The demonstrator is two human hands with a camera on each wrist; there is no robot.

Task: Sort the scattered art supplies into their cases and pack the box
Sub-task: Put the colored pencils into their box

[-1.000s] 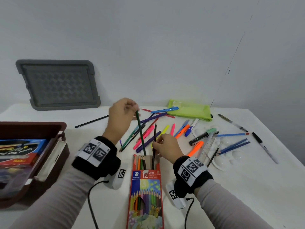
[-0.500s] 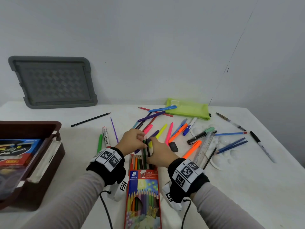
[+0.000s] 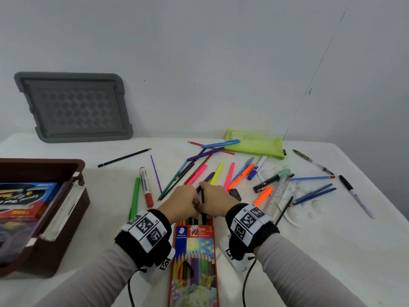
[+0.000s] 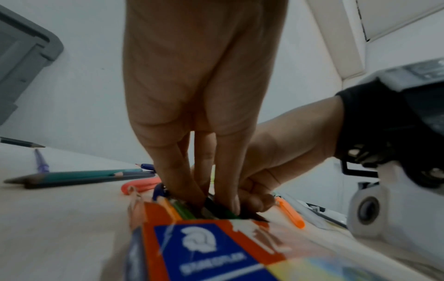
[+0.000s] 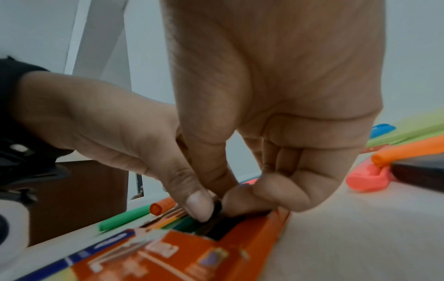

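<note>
The red coloured-pencil case lies flat at the near edge with its mouth open toward the pile. Both hands meet at that mouth. My left hand reaches down with straight fingers pressing on the ends of the green pencils in the case. My right hand pinches a dark pencil, whose end stands partly out of the case. The left thumb touches that same pencil. Several pencils sit inside.
Loose pens, markers and pencils lie scattered just beyond my hands. A green pouch, a ruler and a white palette lie to the right. The brown box with packs inside stands at the left, its grey lid against the wall.
Both hands came down from above the pile to the case mouth. The green pencil slid into the case, and the dark pencil went deeper.
</note>
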